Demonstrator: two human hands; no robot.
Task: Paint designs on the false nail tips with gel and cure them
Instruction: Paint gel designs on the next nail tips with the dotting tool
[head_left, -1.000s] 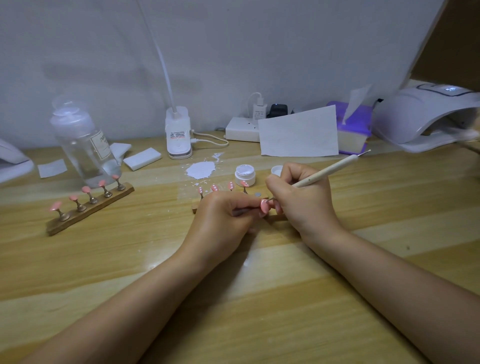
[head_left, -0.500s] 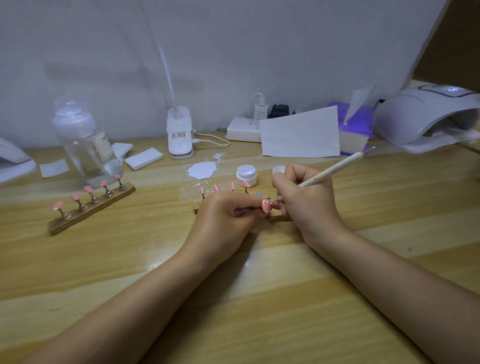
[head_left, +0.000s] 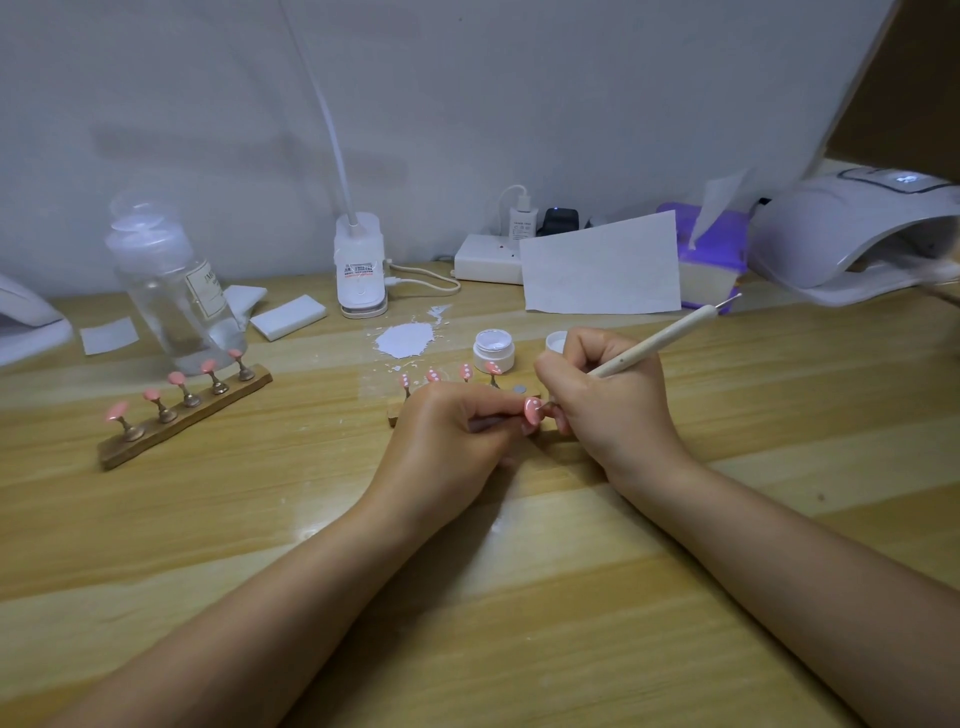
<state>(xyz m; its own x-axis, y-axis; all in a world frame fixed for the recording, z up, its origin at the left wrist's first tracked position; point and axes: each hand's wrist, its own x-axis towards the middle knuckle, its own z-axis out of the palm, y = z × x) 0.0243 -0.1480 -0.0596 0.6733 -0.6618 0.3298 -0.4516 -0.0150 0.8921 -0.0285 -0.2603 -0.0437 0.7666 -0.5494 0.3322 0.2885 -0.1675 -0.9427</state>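
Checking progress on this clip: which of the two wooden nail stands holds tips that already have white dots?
The stand behind the left hand, near the open gel jar: its tips show white dots. The left-side stand holds plain pink ones.

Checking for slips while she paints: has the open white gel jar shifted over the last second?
No. The white gel jar sits in the same spot on the table, just right of the white paint splotch and behind the nail stand.
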